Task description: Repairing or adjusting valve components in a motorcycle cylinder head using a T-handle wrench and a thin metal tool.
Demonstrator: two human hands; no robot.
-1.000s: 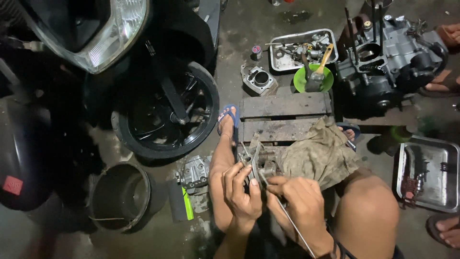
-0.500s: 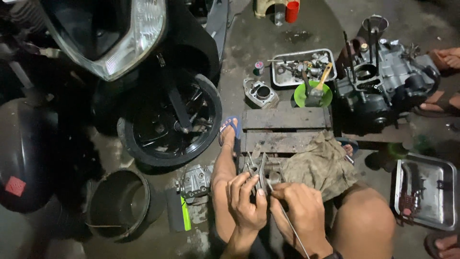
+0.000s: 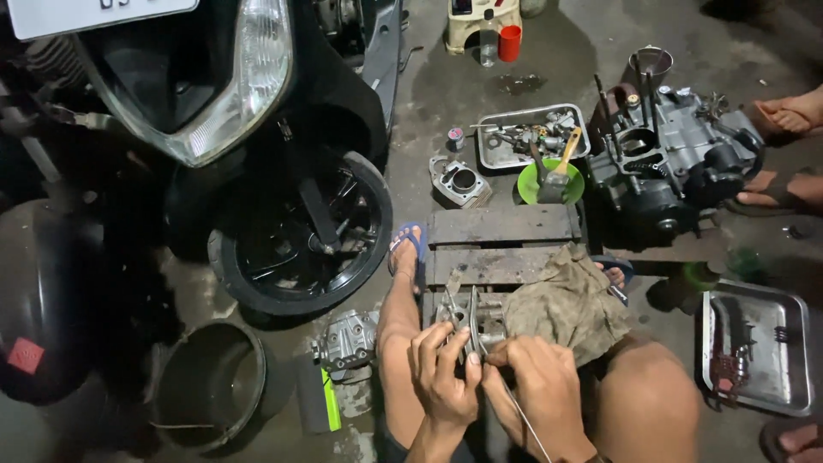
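both hands [image 3: 484,373] pinching small metal part [image 3: 470,324], between knees

scooter front wheel [image 3: 300,249] left-centre | engine block [image 3: 673,163] upper right | green bowl with brush [image 3: 550,182] beside parts tray [image 3: 531,137] | cylinder [image 3: 461,182] centre | dark bucket [image 3: 210,381] lower left | metal tray [image 3: 759,351] lower right | olive rag [image 3: 570,300] on wooden pallet [image 3: 501,227]

White rectangular number plate [image 3: 99,12] far left above the scooter headlight, small red square sticker [image 3: 25,355] on the dark helmet near left.
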